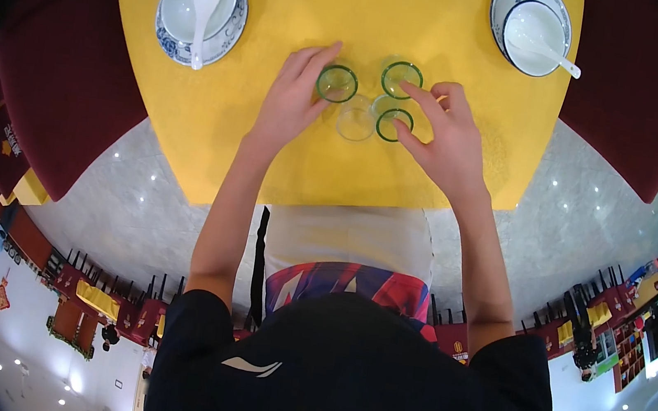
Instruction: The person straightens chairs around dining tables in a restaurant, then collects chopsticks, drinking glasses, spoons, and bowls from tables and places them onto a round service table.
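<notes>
The glasses stand close at the upper centre of the frame, so a knock between rims seems the likeliest mishap, caused by either hand shifting sideways. The right hand (pixel 448 134) has thumb and forefinger apart, overlapping the rims of the lower glass (pixel 387 122) and upper glass (pixel 400 75); a press there might tip one. The left hand (pixel 286 98) curves around the left glass (pixel 337 83), though whether it clamps cannot be told. All three are see-through, green-rimmed and round, showing the yellow table (pixel 314 4) through them.
</notes>
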Tool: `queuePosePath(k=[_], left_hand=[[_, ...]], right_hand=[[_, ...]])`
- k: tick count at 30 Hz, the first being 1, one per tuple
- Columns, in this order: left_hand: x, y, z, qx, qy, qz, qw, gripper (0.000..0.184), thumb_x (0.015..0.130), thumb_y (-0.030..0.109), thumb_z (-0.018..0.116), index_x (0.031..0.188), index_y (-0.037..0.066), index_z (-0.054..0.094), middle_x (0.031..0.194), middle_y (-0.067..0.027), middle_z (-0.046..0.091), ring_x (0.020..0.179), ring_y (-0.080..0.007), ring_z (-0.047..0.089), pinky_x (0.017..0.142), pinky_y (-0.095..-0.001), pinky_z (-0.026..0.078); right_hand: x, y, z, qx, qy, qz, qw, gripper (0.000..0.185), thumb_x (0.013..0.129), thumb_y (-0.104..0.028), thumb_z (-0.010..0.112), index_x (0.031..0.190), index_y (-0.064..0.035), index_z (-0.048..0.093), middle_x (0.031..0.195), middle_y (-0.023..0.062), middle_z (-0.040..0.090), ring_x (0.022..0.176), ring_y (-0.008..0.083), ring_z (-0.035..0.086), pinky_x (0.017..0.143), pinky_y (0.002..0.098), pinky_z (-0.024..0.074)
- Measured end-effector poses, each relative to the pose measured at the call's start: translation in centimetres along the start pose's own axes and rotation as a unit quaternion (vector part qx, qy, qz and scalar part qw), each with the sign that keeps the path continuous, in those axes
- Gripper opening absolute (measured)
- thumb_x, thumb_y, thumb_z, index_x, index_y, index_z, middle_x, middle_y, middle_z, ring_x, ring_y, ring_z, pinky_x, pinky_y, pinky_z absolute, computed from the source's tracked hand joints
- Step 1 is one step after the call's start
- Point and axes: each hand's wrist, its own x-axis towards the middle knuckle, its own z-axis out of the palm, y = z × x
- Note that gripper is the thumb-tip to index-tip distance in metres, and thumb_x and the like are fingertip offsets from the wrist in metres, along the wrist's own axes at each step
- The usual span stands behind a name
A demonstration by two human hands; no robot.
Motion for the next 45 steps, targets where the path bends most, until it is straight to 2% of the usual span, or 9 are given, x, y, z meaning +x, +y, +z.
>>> queuePosePath(k=[7,9,12,25,34,37,39,43,45], left_hand=[[-1.8,5.4,-4.2,0.057,0.074,-0.126,0.988,0.056,0.076,0.01,0.071,0.128,0.008,0.053,0.107,-0.0148,0.06,0.095,-0.0298,0.061,0.078,-0.0356,0.052],[-1.9,8.6,-5.1,0.144,-0.104,-0.176,0.968,0.045,0.078,0.026,0.07,0.12,0.013,0.06,0.088,-0.0151,0.065,0.082,-0.0287,0.065,0.067,-0.0406,0.053],[-0.6,9.3,-3.6,0.232,-0.13,-0.145,0.953,0.036,0.079,0.034,0.068,0.11,0.016,0.065,0.08,-0.0128,0.068,0.077,-0.0289,0.067,0.064,-0.041,0.053],[-1.8,8.9,4.0,0.314,-0.033,-0.222,0.922,0.026,0.081,0.019,0.069,0.106,0.011,0.064,0.087,-0.0144,0.065,0.085,-0.0321,0.067,0.07,-0.0441,0.055],[-4.0,5.5,2.4,0.15,-0.011,-0.114,0.982,0.025,0.082,0.013,0.066,0.105,0.005,0.067,0.09,-0.0191,0.066,0.081,-0.029,0.068,0.069,-0.0381,0.055],[-5.8,6.7,0.1,-0.049,-0.02,-0.217,0.975,0.024,0.087,0.014,0.065,0.105,-0.003,0.067,0.092,-0.0169,0.07,0.079,-0.0229,0.069,0.068,-0.0326,0.054],[-8.4,5.8,-0.4,-0.355,0.07,-0.195,0.912,0.025,0.089,0.012,0.065,0.106,-0.007,0.065,0.087,-0.0137,0.068,0.074,-0.0191,0.066,0.062,-0.0288,0.052],[-15.0,4.6,-4.0,-0.401,-0.01,-0.224,0.888,0.021,0.089,0.014,0.067,0.099,-0.003,0.063,0.078,-0.0098,0.063,0.065,-0.0174,0.06,0.055,-0.0283,0.047],[-18.3,4.6,-5.2,-0.57,-0.118,-0.261,0.77,0.025,0.083,0.015,0.073,0.097,-0.003,0.062,0.081,-0.0104,0.064,0.067,-0.0164,0.062,0.058,-0.0271,0.051]], right_hand=[[1.2,-1.3,0.3,-0.135,-0.143,0.091,0.976,0.04,0.084,-0.032,0.065,0.119,-0.0145,0.057,0.081,0.0151,0.062,0.068,0.0325,0.066,0.058,0.0431,0.0533],[1.6,-1.4,0.7,-0.185,-0.152,0.077,0.968,0.031,0.084,-0.026,0.064,0.111,-0.0128,0.057,0.08,0.0165,0.062,0.069,0.0325,0.067,0.056,0.0432,0.0535],[1.7,-1.3,2.2,-0.156,-0.177,0.108,0.966,0.028,0.085,-0.018,0.061,0.111,-0.0113,0.053,0.083,0.0177,0.064,0.074,0.0336,0.068,0.059,0.0438,0.0542],[1.2,0.2,3.9,-0.046,-0.094,0.094,0.99,0.021,0.083,-0.007,0.061,0.102,-0.0039,0.051,0.086,0.0215,0.065,0.082,0.0368,0.067,0.067,0.0445,0.0558],[-2.3,2.3,5.3,0.081,0.024,0.037,0.996,0.017,0.082,-0.009,0.065,0.095,-0.002,0.056,0.078,0.0211,0.065,0.069,0.0354,0.066,0.059,0.043,0.0539],[-4.3,1.0,3.2,0.321,-0.062,0.179,0.928,0.014,0.086,-0.009,0.064,0.095,-0.001,0.056,0.076,0.0138,0.064,0.07,0.0266,0.069,0.051,0.0345,0.0536],[-6.3,0.3,2.7,0.44,-0.107,0.184,0.872,0.015,0.088,-0.009,0.065,0.096,-0.0007,0.055,0.076,0.01,0.063,0.063,0.0195,0.068,0.046,0.0275,0.0504],[-12.4,-3.4,0.7,0.569,-0.12,0.18,0.794,0.018,0.087,-0.009,0.067,0.098,-0.001,0.054,0.075,0.0103,0.064,0.057,0.0192,0.066,0.047,0.0272,0.0502],[-16.8,-6.1,0.7,0.644,-0.164,0.196,0.721,0.019,0.087,-0.007,0.067,0.1,-0.0017,0.054,0.075,0.0103,0.064,0.058,0.0199,0.067,0.047,0.0279,0.0506]])
